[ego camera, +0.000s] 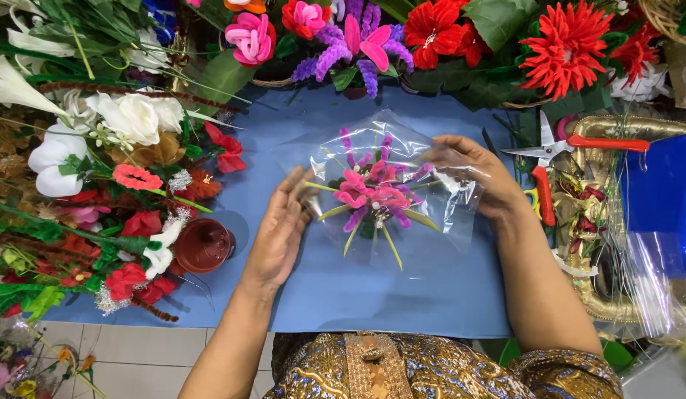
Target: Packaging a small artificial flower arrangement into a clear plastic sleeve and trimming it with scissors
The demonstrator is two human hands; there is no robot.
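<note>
Head view looks straight down at your lap, where patterned gold-and-blue cloth (402, 369) fills the near edge. Beyond it lies the blue table cover (402, 295). Your left hand (278, 230) rests on it with fingers straight and together, flat and holding nothing, its fingertips touching the left edge of the clear plastic wrap (424, 159). Inside that wrap sits the small pink and purple flower posy (372, 193), with yellow-green leaves fanning out, at the middle of the cover between your two hands. Your right hand (476, 176) is curled over the wrap's right side, fingers bent and pressing the film from above. Left of your left hand stands a small dark red pot (202, 245), just beside a heap of red and white artificial flowers (128, 185). Right of your right hand lie red-handled scissors (565, 151), blades apart. Farthest off, a row of bright red and pink blooms (432, 33) lines the far edge.
</note>
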